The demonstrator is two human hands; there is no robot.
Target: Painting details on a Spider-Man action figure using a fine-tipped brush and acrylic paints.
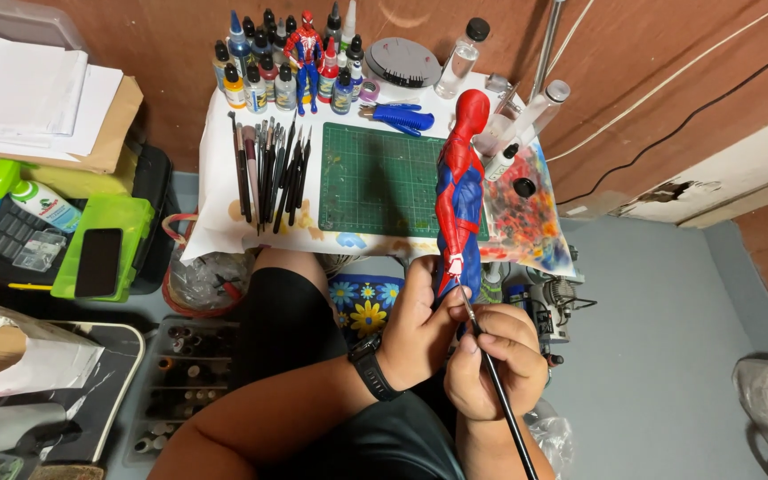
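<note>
Centre right of the frame: red-and-blue figure (pixel 460 191) held upright, legs gripped low in the left hand (pixel 415 329), fingers wrapped tight around the lower legs, black wristwatch (pixel 373 366) on that wrist. Just below, right hand (pixel 493 360) with fingers pinched together on a thin dark paintbrush (pixel 491 369), tip touching a white patch near the figure's lower leg.

Probably light and rigid, a hard plastic or resin body, smooth and glossy, so likely a little slippery where paint is fresh. Slender limbs and neck judged fragile; best held by the legs or torso, away from wet areas, as gripped now.

Behind, upper centre: small table under a white, paint-stained cloth (pixel 215 227). Green gridded cutting mat (pixel 375 178), flat and matte. Row of long thin brushes (pixel 268 173) laid side by side left of the mat. Cluster of small dropper paint bottles (pixel 255 76) at the back, a smaller red-and-blue figure (pixel 306 58) standing among them. Blue-handled pliers (pixel 399 116) beyond the mat. Plastic sheet smeared with red, blue and orange paint (pixel 526 222) to the right. Left of frame: lime-green box (pixel 104 244) carrying a dark phone (pixel 98 261).
</note>
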